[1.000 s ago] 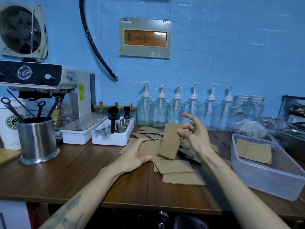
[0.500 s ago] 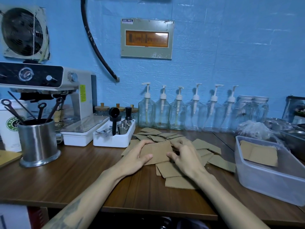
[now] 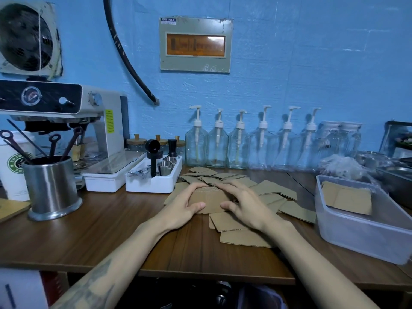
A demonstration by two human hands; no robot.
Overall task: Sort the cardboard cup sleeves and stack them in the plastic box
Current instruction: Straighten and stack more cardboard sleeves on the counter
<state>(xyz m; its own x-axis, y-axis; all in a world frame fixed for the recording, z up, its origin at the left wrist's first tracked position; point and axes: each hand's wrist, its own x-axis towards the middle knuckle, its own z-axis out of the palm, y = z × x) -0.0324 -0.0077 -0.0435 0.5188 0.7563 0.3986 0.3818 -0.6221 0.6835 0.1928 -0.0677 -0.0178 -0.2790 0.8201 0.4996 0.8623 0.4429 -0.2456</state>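
Hands: left hand (image 3: 181,209) and right hand (image 3: 247,207) | grip: both curled round sleeve stack (image 3: 208,200)

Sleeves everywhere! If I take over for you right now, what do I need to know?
Left hand and right hand: both grip a small stack of sleeves from either side, squaring it on the table.
Loose sleeves lie scattered around and behind the stack, some near the tray.
Box stands to the right, with a few sleeves already inside.
Done: one batch boxed, another gathered.
Left: move this stack into the box, then collect, square and box the rest.
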